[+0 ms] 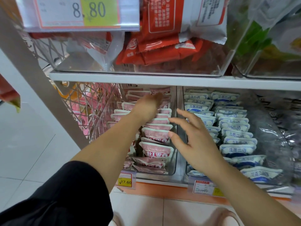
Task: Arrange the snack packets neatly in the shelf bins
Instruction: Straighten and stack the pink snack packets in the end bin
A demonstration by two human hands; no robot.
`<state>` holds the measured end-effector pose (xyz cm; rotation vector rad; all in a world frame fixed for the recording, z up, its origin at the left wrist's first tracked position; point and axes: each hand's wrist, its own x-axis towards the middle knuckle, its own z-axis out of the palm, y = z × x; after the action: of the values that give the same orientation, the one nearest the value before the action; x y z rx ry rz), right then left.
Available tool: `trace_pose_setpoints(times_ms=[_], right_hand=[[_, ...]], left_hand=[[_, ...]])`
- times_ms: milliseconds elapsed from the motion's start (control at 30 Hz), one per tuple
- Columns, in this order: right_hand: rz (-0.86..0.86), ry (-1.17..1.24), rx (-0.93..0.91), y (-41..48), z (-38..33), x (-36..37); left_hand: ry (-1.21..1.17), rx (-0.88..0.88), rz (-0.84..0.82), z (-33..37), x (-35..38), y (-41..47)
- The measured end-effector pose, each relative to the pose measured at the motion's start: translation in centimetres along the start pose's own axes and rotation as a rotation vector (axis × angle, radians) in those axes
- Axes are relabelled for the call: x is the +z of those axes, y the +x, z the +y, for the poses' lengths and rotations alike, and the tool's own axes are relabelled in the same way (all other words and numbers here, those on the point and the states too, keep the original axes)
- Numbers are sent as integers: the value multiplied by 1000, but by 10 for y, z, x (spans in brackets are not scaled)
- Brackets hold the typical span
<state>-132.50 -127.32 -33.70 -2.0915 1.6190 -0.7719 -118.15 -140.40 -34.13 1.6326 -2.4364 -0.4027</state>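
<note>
Pink packets' bin point(174, 170) left of (touching) neighbouring bin point(187, 172)

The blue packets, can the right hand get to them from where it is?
Probably yes. The right hand is open with fingers spread, right beside the blue packets and partly over their left rows. Their clear bin is open on top and nothing covers them.

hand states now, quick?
Left hand: among pink snack packets in the clear plastic bin, fingers hidden, cannot tell.
Right hand: open, fingers spread, holding nothing.
</note>
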Motion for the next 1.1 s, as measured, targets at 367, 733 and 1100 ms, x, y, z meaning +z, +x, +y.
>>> trace_pose_setpoints(times_ms=[367,733,1100], right_hand=[[4,-4,-6,-1,-2,-1],[-28,13,0,-1,-3,-4],[-87,-189,-117,55,-50,7]], left_hand=[[108,25,124,4,4,-13],[232,-33,-221,14,-4,7],[-99,-152,288,-5,-27,-146]])
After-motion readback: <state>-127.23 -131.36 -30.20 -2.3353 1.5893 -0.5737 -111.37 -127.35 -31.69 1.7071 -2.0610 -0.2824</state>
